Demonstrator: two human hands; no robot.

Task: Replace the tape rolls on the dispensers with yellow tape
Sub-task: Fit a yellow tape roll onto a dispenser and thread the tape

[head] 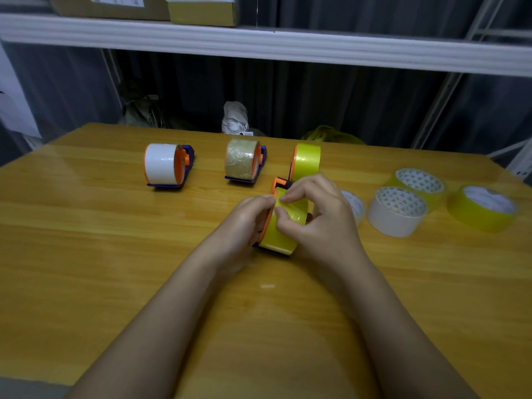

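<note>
**A:** So where's the yellow tape right now?

**B:** It's loaded on the near dispenser [266, 226], mid-counter, sandwiched between both hands. Left hand [247, 220] is clenched around the orange side, and the right hand [319, 214] has its fingers [283, 210] pinching the loose end of the yellow roll [280, 236] right on top.

**A:** Which way does it run?

**B:** Long axis points away from the person, cutter end at the far side. My guess is the tape end has to be pulled forward toward that end, so the right hand is the one doing it.

**A:** Room to move?

**B:** Tight up front, since another yellow-loaded dispenser [306, 161] sits just beyond. Spare rolls are off to the right, with a white roll [395, 216] nearest. The white-tape dispenser [168, 165] and the brown-tape dispenser [244, 164] are further left, still not swapped. The near side of the counter [86, 254] is open.
</note>
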